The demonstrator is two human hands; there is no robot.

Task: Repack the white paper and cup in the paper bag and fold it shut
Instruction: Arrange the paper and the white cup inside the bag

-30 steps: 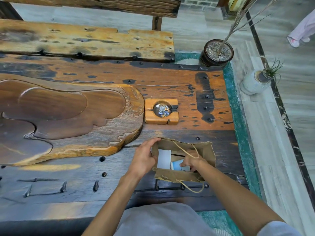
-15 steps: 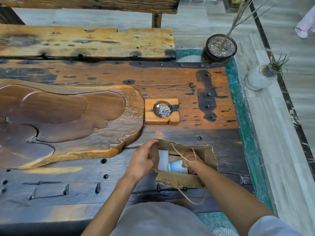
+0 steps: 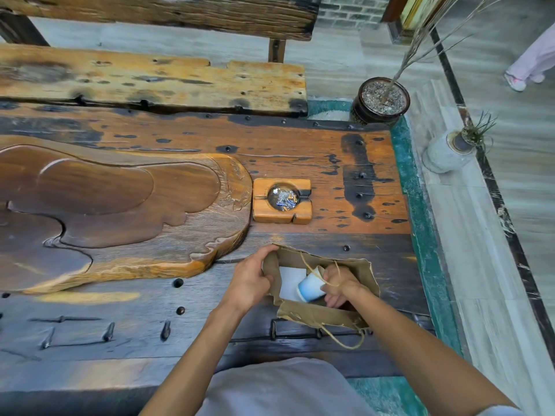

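Observation:
A brown paper bag (image 3: 357, 273) with string handles stands open near the table's front right. My left hand (image 3: 250, 279) grips its left rim and holds the mouth wide. White paper (image 3: 289, 279) stands upright against the bag's left inner wall. A white and pale blue cup (image 3: 310, 286) lies tilted on its side inside the mouth, with my right hand (image 3: 338, 285) closed around its rim end. The bag's bottom is hidden.
A wooden ashtray (image 3: 282, 201) sits just beyond the bag. A large carved wooden tray (image 3: 120, 211) fills the table's left. A bench (image 3: 150, 79) lies behind. Two potted plants, a dark pot (image 3: 380, 100) and a pale vase (image 3: 447, 153), stand on the floor at right. A person's foot (image 3: 515, 81) is far right.
My right hand has lifted the cup higher in the bag's mouth and tipped it onto its side. My left hand has kept its hold on the rim.

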